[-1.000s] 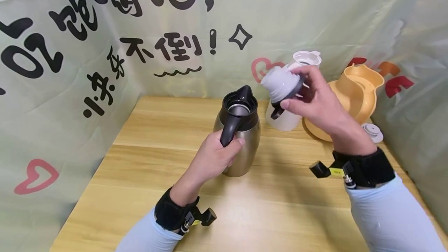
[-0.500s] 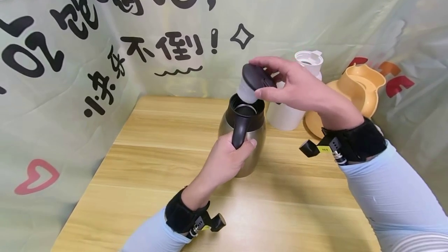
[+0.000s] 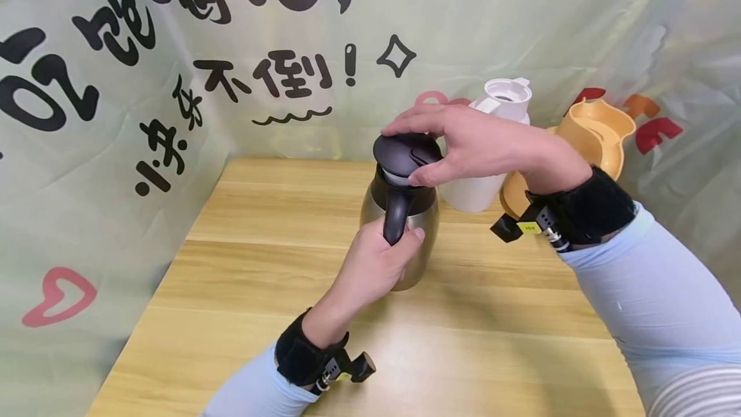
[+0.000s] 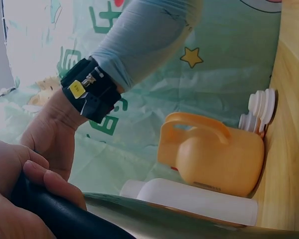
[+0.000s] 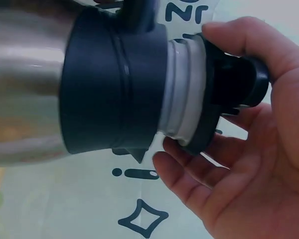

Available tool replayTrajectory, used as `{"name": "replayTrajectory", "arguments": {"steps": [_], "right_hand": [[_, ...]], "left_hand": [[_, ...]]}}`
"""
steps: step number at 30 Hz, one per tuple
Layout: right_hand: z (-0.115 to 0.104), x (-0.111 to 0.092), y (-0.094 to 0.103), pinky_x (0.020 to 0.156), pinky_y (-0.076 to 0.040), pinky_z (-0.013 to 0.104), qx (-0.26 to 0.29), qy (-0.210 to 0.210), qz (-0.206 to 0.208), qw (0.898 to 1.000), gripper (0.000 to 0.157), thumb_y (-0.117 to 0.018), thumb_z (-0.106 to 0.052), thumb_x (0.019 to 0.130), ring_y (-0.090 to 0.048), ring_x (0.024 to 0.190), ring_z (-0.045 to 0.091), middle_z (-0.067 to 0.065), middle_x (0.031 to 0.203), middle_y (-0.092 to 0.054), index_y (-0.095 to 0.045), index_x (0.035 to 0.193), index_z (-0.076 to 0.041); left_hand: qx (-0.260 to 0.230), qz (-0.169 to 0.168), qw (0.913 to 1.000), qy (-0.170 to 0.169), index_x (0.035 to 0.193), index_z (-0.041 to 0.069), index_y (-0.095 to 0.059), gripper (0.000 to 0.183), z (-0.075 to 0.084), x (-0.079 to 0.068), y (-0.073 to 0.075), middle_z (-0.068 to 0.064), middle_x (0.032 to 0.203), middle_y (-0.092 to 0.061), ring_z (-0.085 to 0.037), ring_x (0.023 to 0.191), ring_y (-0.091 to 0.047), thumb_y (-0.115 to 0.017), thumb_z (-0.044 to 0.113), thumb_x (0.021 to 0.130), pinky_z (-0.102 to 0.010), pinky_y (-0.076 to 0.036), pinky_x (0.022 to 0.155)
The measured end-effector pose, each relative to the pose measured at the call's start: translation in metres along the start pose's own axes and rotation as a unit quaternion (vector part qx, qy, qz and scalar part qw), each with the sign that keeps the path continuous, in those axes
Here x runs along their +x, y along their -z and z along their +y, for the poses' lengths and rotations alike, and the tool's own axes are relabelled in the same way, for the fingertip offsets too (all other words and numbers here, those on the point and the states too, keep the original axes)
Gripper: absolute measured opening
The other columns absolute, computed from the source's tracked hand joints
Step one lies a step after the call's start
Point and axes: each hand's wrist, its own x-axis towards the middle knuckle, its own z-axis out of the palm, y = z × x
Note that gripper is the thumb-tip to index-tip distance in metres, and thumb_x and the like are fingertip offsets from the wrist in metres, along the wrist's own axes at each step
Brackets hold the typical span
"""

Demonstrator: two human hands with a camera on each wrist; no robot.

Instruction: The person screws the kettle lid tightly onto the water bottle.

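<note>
A steel vacuum jug (image 3: 425,243) with a black collar and black handle (image 3: 397,214) stands upright on the wooden table. My left hand (image 3: 373,262) grips that handle. Above the jug's mouth, my right hand (image 3: 475,140) holds a black lid (image 3: 405,153) by its rim, thumb on the near side and fingers on the far side. In the right wrist view the lid's white threaded plug (image 5: 184,89) sits partly in the collar (image 5: 114,84), with several threads showing. The jug's inside is hidden by the lid.
Right behind the jug stands a white jug (image 3: 471,195). Beside it is an orange jug (image 3: 599,134) with a looped handle. White stoppers (image 4: 261,109) lie at its base in the left wrist view. A printed cloth (image 3: 521,18) walls the table's back and sides.
My right hand has carried the lid leftward from beside the white jug, turned it plug-down and lowered it into the steel jug's mouth. The steel jug and left hand have shifted slightly right.
</note>
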Motion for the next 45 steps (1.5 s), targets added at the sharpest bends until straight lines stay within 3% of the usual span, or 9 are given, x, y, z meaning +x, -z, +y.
{"name": "replayTrajectory", "arguments": {"steps": [4,12,19,26,34,38,45], "right_hand": [[0.0,0.002,0.005,0.089,-0.038,0.039,0.005,-0.007,-0.031,0.999,0.061,-0.081,-0.026,0.075,-0.036,0.107,0.019,-0.008,0.131,-0.058,-0.058,0.131,-0.024],[0.001,0.004,0.01,0.104,-0.038,0.039,0.014,-0.031,-0.1,0.994,0.064,-0.079,-0.026,0.078,-0.045,0.126,0.011,-0.004,0.142,-0.05,-0.053,0.136,-0.028],[0.003,0.004,0.008,0.103,-0.04,0.039,0.011,-0.037,-0.118,0.992,0.062,-0.078,-0.028,0.078,-0.042,0.13,0.011,-0.003,0.144,-0.047,-0.053,0.135,-0.03],[0.007,0.001,0.007,0.103,-0.041,0.04,0.03,-0.045,-0.108,0.993,0.068,-0.08,-0.028,0.078,-0.045,0.126,0.012,-0.003,0.142,-0.05,-0.05,0.138,-0.026],[0.01,-0.002,0.0,0.102,-0.041,0.04,0.042,-0.048,-0.073,0.995,0.062,-0.08,-0.03,0.078,-0.051,0.118,0.012,-0.002,0.134,-0.057,-0.055,0.134,-0.021],[0.008,-0.002,-0.002,0.099,-0.043,0.039,0.029,-0.051,-0.057,0.997,0.059,-0.079,-0.031,0.078,-0.054,0.113,0.011,-0.003,0.129,-0.059,-0.056,0.131,-0.019],[0.0,-0.001,-0.01,0.085,-0.042,0.031,-0.021,-0.075,-0.032,0.996,0.054,-0.074,-0.041,0.08,-0.056,0.088,0.012,-0.006,0.108,-0.058,-0.054,0.125,-0.018]], "left_hand": [[-0.006,0.0,1.0,0.002,0.069,0.015,-0.051,0.029,0.001,0.0,0.0,-0.006,0.049,-0.045,-0.021,0.042,-0.045,-0.059,0.03,0.093,-0.029,-0.033,0.04],[-0.002,0.0,1.0,0.004,0.068,0.014,-0.051,0.031,0.0,-0.001,0.0,-0.006,0.049,-0.045,-0.02,0.042,-0.046,-0.059,0.03,0.093,-0.029,-0.032,0.039],[-0.007,-0.001,0.9999,0.008,0.068,0.015,-0.052,0.029,0.0,-0.001,-0.001,-0.006,0.049,-0.044,-0.019,0.041,-0.044,-0.059,0.029,0.092,-0.028,-0.032,0.039],[-0.008,0.002,0.9999,0.011,0.068,0.014,-0.052,0.029,0.0,0.0,-0.001,-0.005,0.049,-0.044,-0.018,0.041,-0.044,-0.06,0.03,0.092,-0.028,-0.032,0.039],[-0.013,0.001,0.9999,0.009,0.069,0.014,-0.052,0.03,0.001,-0.001,-0.001,-0.006,0.049,-0.043,-0.019,0.041,-0.043,-0.06,0.03,0.092,-0.028,-0.031,0.039],[-0.015,0.0,0.9998,0.01,0.069,0.013,-0.051,0.03,0.002,-0.001,-0.001,-0.007,0.05,-0.043,-0.02,0.041,-0.042,-0.06,0.031,0.092,-0.028,-0.03,0.039],[-0.018,0.0,0.9997,0.015,0.07,0.013,-0.051,0.029,0.002,-0.001,-0.001,-0.005,0.05,-0.042,-0.018,0.041,-0.041,-0.06,0.03,0.092,-0.027,-0.028,0.039]]}}
